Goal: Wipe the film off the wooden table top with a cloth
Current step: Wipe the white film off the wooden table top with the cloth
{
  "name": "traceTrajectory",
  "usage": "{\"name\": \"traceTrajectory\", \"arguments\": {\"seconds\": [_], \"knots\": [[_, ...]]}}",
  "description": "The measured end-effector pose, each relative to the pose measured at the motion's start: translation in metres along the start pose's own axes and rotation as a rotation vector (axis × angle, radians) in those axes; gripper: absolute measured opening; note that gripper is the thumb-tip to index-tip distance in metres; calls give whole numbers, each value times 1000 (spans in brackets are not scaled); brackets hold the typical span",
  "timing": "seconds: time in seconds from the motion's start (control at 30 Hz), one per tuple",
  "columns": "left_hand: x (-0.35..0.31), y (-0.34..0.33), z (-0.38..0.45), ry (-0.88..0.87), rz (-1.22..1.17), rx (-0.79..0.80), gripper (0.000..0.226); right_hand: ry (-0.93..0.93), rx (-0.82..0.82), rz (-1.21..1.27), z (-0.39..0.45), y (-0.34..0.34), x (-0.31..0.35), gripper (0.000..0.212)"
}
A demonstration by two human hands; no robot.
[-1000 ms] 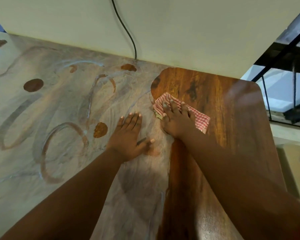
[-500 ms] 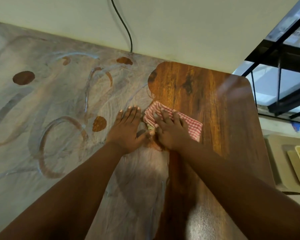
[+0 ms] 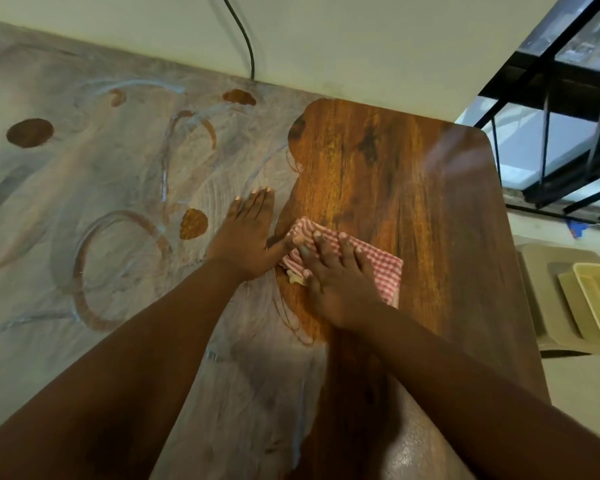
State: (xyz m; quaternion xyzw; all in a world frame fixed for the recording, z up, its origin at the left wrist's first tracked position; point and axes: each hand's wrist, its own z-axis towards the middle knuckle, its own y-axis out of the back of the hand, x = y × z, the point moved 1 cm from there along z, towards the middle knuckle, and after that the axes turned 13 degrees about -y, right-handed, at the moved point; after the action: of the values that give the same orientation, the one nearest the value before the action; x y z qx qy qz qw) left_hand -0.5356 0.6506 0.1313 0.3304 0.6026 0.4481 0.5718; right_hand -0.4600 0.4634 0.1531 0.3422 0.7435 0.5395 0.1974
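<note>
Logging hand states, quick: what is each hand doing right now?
Left hand: open, flat on the filmed table top.
Right hand: open, straight fingers pressing the checked cloth.

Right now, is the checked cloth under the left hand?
No, the cloth lies under the right hand; the left hand rests flat on the filmy table top.

1 head view, looking forward and steeply down from close above the tabletop (image 3: 413,188).

I get only this 1 wide-angle feed, worn on the person's head, so no 2nd view overlaps it. It faces the wall (image 3: 361,46) along the tabletop's far edge, with both forearms entering from the bottom and the hands near the frame's middle. The tabletop fills most of the picture, straight lines bowing toward the edges. At the right margin the view spills past the tabletop's corner onto the floor (image 3: 575,393).
</note>
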Motion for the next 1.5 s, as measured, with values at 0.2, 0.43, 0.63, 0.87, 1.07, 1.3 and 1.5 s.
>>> {"name": "traceTrajectory", "arguments": {"seconds": [0.2, 0.43, 0.63, 0.87, 1.07, 1.3, 1.5], "knots": [[-3, 5, -1, 31, -114, -44, 117, 339, 44, -79, -109, -33, 29, 49], [-3, 6, -1, 19, -72, -18, 111, 250, 31, -54, -84, -16, -17, 50], [-13, 7, -4, 20, -34, -11, 106, 274, 41, -17, -115, -39, 48, 53], [-28, 17, -37, -40, -19, -42, 102, 401, 30, -88, -165, -52, -12, 49], [-50, -2, -98, 7, 76, 63, 87, 76, -17, 47, -136, -53, 17, 57], [-75, -8, -165, 106, 169, 138, 88, 311, -13, 98, -253, -101, 40, 51], [-75, -8, -231, 133, 247, 178, 87, 243, -8, -6, -259, -94, -9, 48]]}}
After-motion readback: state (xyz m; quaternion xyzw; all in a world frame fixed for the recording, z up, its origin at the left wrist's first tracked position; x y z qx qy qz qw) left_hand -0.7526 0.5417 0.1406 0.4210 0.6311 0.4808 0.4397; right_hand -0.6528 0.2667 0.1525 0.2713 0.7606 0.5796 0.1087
